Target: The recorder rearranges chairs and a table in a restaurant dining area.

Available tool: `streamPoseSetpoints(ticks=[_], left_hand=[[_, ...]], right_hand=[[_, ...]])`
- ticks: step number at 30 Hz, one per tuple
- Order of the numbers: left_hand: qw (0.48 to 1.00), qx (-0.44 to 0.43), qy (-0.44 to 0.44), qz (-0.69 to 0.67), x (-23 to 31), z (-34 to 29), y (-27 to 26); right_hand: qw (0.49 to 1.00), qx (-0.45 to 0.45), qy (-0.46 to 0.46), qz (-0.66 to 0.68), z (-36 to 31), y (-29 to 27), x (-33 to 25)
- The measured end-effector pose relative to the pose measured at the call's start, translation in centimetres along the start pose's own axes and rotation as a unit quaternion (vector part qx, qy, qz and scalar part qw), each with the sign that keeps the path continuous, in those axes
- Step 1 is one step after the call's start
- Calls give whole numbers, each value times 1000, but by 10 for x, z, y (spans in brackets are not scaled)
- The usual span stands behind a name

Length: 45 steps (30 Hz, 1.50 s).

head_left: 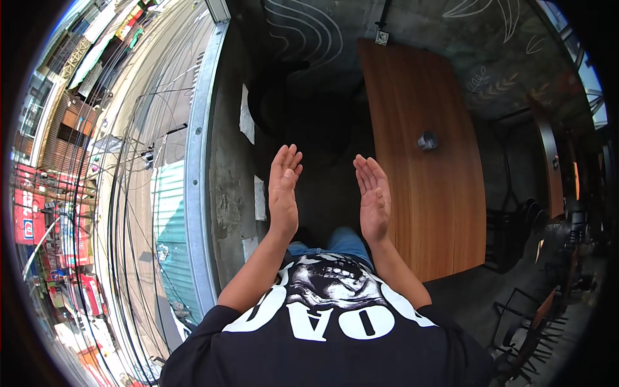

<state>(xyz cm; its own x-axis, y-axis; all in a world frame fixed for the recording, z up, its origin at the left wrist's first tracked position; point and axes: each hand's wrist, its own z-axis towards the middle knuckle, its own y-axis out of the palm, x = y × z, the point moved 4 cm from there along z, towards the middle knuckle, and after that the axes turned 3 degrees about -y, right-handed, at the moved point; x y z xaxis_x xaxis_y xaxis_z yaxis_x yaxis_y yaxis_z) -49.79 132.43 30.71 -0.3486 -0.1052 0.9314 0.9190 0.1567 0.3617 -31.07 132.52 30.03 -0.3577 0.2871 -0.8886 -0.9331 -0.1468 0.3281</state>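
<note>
- I read the left hand (284, 197) and right hand (373, 203) as open and empty, palms facing, pointing toward twelve
- From the right hand, the nearer one, I find the cup (427, 141) at one to two o'clock, apart, on the table (429, 213)
- The table lies at three, its long axis running roughly twelve to six
</note>
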Motion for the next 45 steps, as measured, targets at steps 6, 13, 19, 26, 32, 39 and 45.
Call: streamPoseSetpoints(ticks=[6,13,19,26,32,39,45], left_hand=[[999,50,-7,-9,-4,73,-26],[997,70,-7,31,-18,153,-30],[995,43,-66,62,-45,217,-34],[884,175,-432,42,-227,207,-124],[711,262,-639,-131,-343,156,-170],[689,328,-566,-312,-401,182,-176],[698,298,-498,-420,-396,201,-176]], right_hand=[[999,-20,27,-15,50,12,33],[998,-49,30,8,150,1,86],[996,-69,53,11,260,-9,142],[980,-114,156,-48,399,-33,284],[887,-212,193,-363,511,-44,447],[729,-344,181,-563,551,-43,575],[632,-418,203,-620,556,-32,594]])
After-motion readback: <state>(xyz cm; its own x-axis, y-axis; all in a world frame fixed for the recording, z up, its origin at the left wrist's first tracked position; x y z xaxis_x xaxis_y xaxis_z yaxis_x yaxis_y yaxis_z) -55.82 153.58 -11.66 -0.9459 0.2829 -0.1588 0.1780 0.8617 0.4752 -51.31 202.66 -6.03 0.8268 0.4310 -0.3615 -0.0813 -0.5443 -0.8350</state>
